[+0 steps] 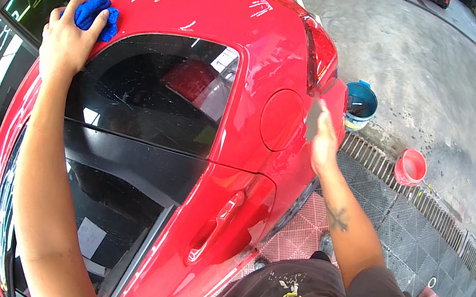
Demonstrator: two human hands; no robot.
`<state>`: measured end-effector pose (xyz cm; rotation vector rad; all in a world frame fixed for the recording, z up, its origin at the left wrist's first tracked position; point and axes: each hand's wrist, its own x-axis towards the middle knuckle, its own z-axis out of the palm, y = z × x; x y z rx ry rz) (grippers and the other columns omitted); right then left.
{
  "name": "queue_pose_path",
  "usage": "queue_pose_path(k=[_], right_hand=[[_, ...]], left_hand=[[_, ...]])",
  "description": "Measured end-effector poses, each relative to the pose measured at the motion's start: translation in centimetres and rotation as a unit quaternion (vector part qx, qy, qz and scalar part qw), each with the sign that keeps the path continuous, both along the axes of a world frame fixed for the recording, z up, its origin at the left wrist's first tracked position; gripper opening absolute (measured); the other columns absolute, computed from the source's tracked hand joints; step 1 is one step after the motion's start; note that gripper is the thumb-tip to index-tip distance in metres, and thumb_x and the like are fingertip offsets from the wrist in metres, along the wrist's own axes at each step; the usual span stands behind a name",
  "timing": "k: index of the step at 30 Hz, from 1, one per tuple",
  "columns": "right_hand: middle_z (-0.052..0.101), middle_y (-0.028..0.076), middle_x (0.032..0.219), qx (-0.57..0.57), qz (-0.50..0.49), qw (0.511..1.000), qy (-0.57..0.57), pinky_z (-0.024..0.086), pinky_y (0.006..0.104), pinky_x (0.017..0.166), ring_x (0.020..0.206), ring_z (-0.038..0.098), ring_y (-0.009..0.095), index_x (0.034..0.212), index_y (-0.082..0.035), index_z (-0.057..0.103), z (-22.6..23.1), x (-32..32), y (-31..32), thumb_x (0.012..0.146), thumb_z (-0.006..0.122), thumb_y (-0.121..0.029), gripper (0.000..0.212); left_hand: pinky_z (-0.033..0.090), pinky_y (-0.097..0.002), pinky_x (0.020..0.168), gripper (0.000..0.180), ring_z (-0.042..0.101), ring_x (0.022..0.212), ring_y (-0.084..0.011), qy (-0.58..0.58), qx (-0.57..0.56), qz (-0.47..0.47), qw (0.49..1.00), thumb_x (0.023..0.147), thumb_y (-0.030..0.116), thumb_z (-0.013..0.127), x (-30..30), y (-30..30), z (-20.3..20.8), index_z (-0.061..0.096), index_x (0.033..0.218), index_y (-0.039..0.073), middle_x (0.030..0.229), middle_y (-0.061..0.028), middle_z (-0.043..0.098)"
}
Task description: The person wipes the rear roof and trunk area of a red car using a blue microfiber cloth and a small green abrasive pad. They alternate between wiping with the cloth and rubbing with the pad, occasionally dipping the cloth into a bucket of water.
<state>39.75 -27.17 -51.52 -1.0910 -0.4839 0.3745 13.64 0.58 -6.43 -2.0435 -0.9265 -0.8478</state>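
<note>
My left hand [68, 37] grips a bunched blue cloth [97, 17] against the roof edge of a shiny red car [212, 7], above its dark rear side window [153, 89]. The arm reaches across the window and door glass. At the car's rear side, my right hand [323, 139] lies with fingers stretched out along the red panel, beside the round fuel flap [282, 120] and below the tail light [320, 55]. A pale grey patch [313, 120] shows next to its fingers; I cannot tell whether it is a reflection. Nothing is visibly held in that hand.
A blue bucket [360, 106] with dark contents stands behind the car, and a smaller pink bucket [410, 168] is farther right beside a drain grate [370, 157]. Grey and red floor tiles [364, 190] border the concrete floor [424, 67]. The door handle [216, 227] juts from the door.
</note>
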Motion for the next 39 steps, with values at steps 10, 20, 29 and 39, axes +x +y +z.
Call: queue_pose_path(k=[10, 20, 29, 39], right_hand=[[0.040, 0.027, 0.174, -0.290, -0.027, 0.878, -0.381, 0.026, 0.0548, 0.134, 0.163, 0.036, 0.043, 0.165, 0.003, 0.044, -1.2, -5.9, -5.0, 0.119, 0.040, -0.031, 0.058], [0.029, 0.023, 0.180, -0.521, -0.068, 0.760, -0.383, 0.023, 0.0630, 0.133, 0.168, 0.026, 0.037, 0.171, 0.004, 0.032, -2.8, -9.5, -4.3, 0.117, 0.042, -0.040, 0.070], [0.025, 0.024, 0.181, -0.479, 0.013, 0.743, -0.468, 0.022, 0.0638, 0.133, 0.169, 0.020, 0.043, 0.172, 0.004, 0.027, -3.4, -15.3, -6.4, 0.115, 0.048, -0.035, 0.072], [0.029, 0.021, 0.181, -0.378, 0.126, 0.678, -0.618, 0.018, 0.0618, 0.135, 0.170, 0.023, 0.037, 0.171, 0.000, 0.034, -3.5, -10.1, -8.3, 0.110, 0.058, -0.035, 0.074]], left_hand=[[0.055, -0.0571, 0.110, 0.070, 0.068, 0.131, -0.0466, 0.017, 0.015, 0.012, 1.000, 0.099, 0.075, 0.064, 0.2, 0.2, -0.1, 0.064, 0.152, 0.030, 0.142, -0.0258, 0.066], [0.054, -0.0557, 0.111, 0.071, 0.068, 0.130, -0.0485, 0.021, 0.040, -0.027, 0.999, 0.098, 0.076, 0.064, -0.2, 0.8, -0.1, 0.064, 0.152, 0.028, 0.141, -0.0258, 0.068], [0.054, -0.0561, 0.112, 0.073, 0.067, 0.131, -0.0489, 0.031, 0.057, -0.042, 0.997, 0.098, 0.078, 0.061, -0.8, 2.3, -0.1, 0.062, 0.154, 0.030, 0.142, -0.0262, 0.068], [0.050, -0.0539, 0.115, 0.066, 0.058, 0.137, -0.0445, -0.057, -0.064, -0.044, 0.995, 0.092, 0.054, 0.078, 1.4, -6.4, -1.4, 0.067, 0.144, 0.014, 0.143, -0.0237, 0.060]])
